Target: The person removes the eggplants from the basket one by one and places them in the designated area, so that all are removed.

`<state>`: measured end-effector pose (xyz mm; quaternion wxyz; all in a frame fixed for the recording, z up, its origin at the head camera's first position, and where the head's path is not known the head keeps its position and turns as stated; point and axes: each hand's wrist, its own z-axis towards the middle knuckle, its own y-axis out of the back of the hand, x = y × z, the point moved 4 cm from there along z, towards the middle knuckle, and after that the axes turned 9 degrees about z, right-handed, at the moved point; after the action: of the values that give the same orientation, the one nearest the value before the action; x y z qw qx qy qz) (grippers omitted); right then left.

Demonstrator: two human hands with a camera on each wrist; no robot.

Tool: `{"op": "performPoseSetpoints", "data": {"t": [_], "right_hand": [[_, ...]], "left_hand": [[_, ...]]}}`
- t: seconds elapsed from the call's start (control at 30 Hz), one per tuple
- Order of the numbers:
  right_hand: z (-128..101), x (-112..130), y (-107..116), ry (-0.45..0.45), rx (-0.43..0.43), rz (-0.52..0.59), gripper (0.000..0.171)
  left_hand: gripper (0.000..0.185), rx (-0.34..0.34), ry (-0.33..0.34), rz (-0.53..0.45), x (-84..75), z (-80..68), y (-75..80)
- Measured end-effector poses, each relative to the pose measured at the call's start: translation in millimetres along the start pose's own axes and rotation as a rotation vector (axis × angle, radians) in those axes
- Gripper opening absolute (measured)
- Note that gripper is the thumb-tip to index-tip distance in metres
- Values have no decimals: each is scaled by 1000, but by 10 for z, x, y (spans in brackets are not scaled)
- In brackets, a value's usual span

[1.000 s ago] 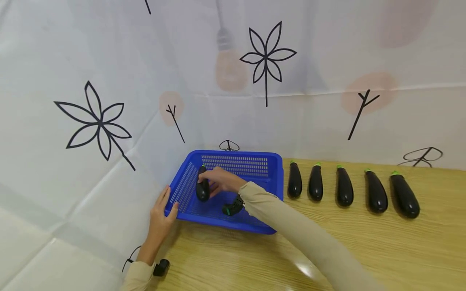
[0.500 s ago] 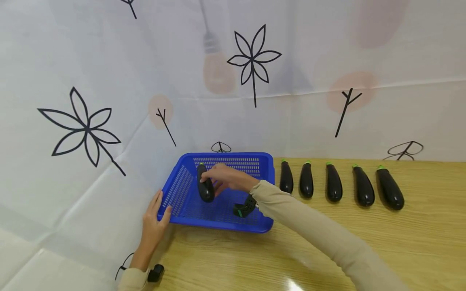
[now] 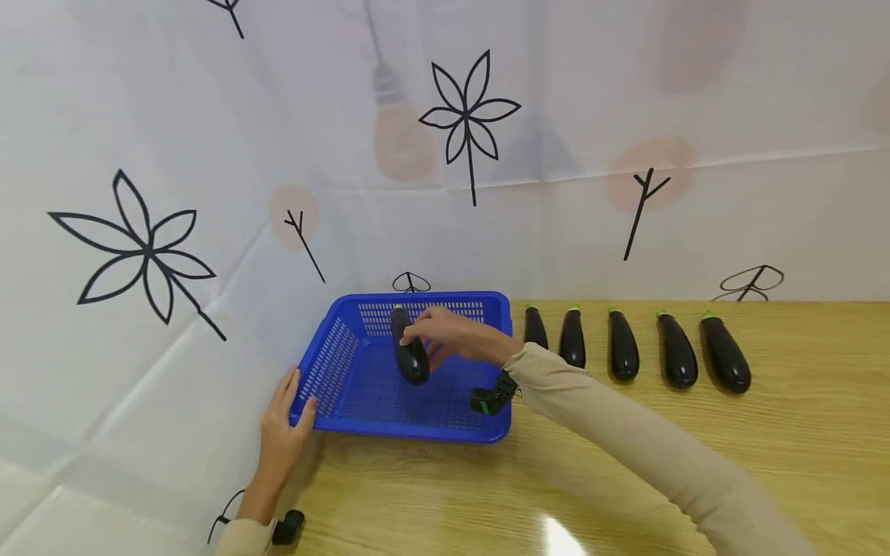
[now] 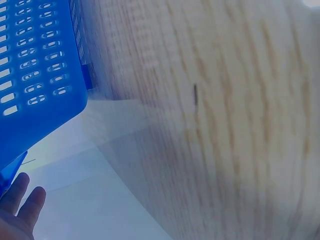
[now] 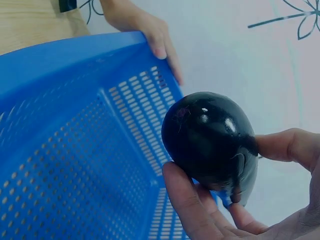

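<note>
My right hand (image 3: 452, 337) holds a dark glossy eggplant (image 3: 412, 354) with a green stem end between thumb and fingers, over the inside of a blue perforated plastic basket (image 3: 403, 434). The right wrist view shows the rounded end of this eggplant (image 5: 207, 135) toward the camera, thumb on one side and fingers on the other. My left hand (image 3: 281, 428) grips the basket's near left corner, thumb at the front rim and fingers along the left side. Only two fingertips of the left hand (image 4: 22, 202) show in the left wrist view, beside the basket's rim.
Several more eggplants (image 3: 623, 347) lie in a row on the wood-grain table (image 3: 626, 463), right of the basket; my right forearm partly covers the nearest ones. A white printed cloth (image 3: 556, 232) rises behind the table and along its left side.
My right hand has carried the eggplant from the basket's left side toward its middle, and the eggplant slants more. The head view has shifted slightly. My left hand keeps its place on the basket.
</note>
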<state>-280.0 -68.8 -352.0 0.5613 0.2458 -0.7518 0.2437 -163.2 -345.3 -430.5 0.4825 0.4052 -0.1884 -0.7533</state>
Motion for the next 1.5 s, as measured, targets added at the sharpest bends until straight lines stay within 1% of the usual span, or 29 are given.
{"op": "performPoseSetpoints", "data": {"t": [0.2,0.4,0.73,0.97,1.07,1.17,1.27,1.5], "right_hand": [[-128,-1,142,0,-27,-3,31],[-282,-41,284,-18,-60,-4,38],[-521,-79,518,-16,-80,-47,43],[-674,-129,685,-30,-99,-46,55],[-727,-148,761,-27,-103,-37,57],[-792,-149,827,-20,-109,-34,57],[-883,-137,881,-8,-97,-40,57],[-1054,-122,983,9,-79,-11,49]], "left_hand": [[57,15,24,-5,4,12,8],[57,14,14,-7,-18,16,12],[57,-9,-1,-8,-9,20,-9],[57,-2,0,-12,0,-2,-32],[56,-1,8,-9,-5,-13,-28],[56,0,17,-5,-18,-17,-10],[56,1,19,0,-20,-18,-1],[56,12,31,5,-4,-23,-9]]}}
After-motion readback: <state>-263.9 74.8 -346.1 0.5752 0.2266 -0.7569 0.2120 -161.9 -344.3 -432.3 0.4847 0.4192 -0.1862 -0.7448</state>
